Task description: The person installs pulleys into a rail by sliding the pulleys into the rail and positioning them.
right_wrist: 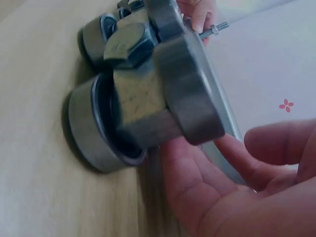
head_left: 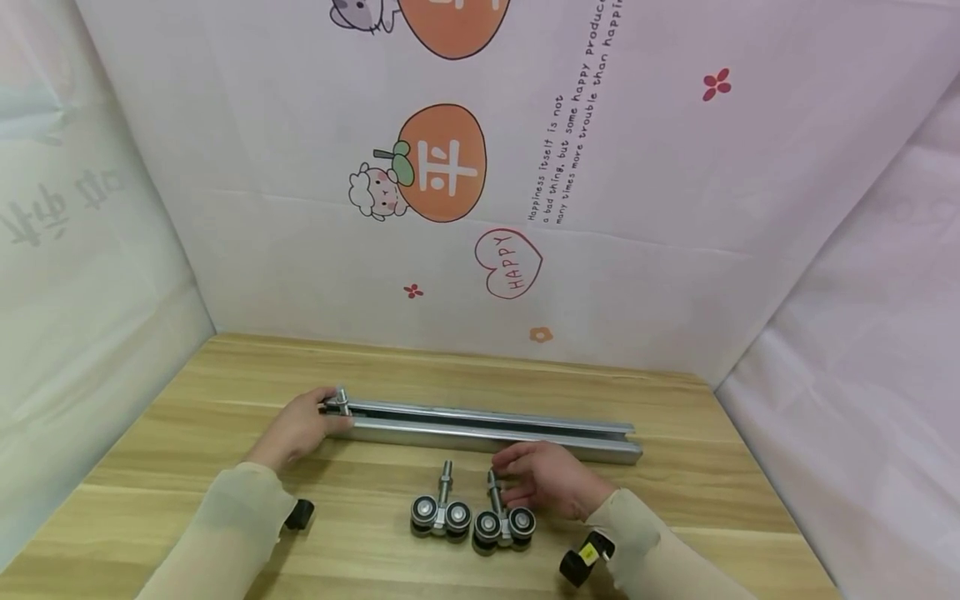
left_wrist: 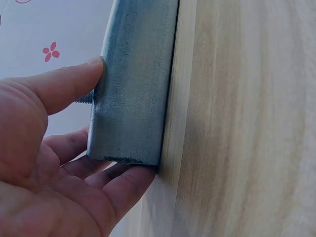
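Observation:
A metal channel rail [head_left: 480, 433] lies across the table with its slot facing up. My left hand [head_left: 300, 425] holds its left end, thumb on the near side and other fingers around the end, as the left wrist view shows. A threaded bolt [head_left: 342, 402] with a nut stands up from the slot beside that hand. In front of the rail are two roller trolleys, the left one [head_left: 441, 515] and the right one [head_left: 504, 527], each with wheels and a bolt. My right hand [head_left: 551, 479] is at the right trolley, fingers extended beside its bolt, thumb apart.
The wood-grain table [head_left: 375, 558] is bounded by a white printed sheet [head_left: 637, 292] at the back and white sheets at both sides. A black strap piece [head_left: 299, 514] is at the left wrist, and another black piece with a yellow label [head_left: 587, 557] at the right.

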Available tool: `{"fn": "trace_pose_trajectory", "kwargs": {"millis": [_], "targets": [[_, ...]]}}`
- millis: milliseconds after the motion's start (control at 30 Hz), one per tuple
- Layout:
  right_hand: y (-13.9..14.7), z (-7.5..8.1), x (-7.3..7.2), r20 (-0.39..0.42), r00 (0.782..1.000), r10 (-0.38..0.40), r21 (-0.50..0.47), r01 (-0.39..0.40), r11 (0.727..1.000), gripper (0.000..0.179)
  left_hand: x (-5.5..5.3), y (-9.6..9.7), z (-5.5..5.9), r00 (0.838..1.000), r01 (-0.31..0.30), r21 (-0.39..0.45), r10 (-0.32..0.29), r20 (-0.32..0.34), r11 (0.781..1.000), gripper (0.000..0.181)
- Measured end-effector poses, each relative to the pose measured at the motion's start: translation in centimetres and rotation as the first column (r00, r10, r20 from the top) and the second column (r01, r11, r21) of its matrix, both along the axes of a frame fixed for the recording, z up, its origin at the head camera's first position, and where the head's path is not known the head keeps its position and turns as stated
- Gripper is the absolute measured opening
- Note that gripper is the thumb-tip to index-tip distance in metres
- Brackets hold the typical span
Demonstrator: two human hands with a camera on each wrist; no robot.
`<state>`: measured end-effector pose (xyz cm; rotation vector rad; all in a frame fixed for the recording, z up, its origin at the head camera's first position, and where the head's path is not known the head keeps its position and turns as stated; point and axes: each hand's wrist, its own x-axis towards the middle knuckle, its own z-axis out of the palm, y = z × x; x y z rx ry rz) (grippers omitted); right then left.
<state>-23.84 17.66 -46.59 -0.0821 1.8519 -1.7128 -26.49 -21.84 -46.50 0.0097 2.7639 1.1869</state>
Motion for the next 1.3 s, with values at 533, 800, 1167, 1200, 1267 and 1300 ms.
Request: {"fn": "trace_pose_trajectory", "kwargs": {"millis": [533, 800, 1167, 1200, 1267, 1300], "targets": [[0.0, -0.6, 0.0, 0.127, 0.992, -0.01, -0.103, 0.023, 0.994, 0.039, -0.2, -0.1, 0.0, 1.0, -0.001, -0.005, 0.001, -0.007, 1.0, 0.081], [0.2, -0.6, 0.0, 0.17, 0.982, 0.084, -0.173, -0.054, 0.983, 0.038, -0.3, -0.2, -0.2, 1.0, 0.0, -0.004, 0.001, 0.005, 1.0, 0.082], [0.7, -0.7, 0.2, 0.162, 0.978, 0.13, -0.153, -0.105, 0.983, 0.035, -0.2, -0.2, -0.2, 1.0, -0.002, 0.006, 0.002, 0.009, 1.0, 0.082], [0.8, -0.7, 0.2, 0.157, 0.978, 0.136, -0.149, -0.113, 0.982, 0.035, -0.2, -0.2, -0.2, 1.0, -0.003, 0.005, 0.003, 0.01, 1.0, 0.082], [1.0, -0.7, 0.3, 0.144, 0.979, 0.146, -0.14, -0.126, 0.982, 0.034, -0.2, -0.2, -0.3, 1.0, -0.005, 0.007, 0.004, 0.009, 1.0, 0.082], [1.0, -0.7, 0.3, 0.14, 0.979, 0.151, -0.138, -0.131, 0.982, 0.034, -0.2, -0.2, -0.2, 1.0, -0.003, 0.004, 0.003, 0.007, 1.0, 0.082]]}}
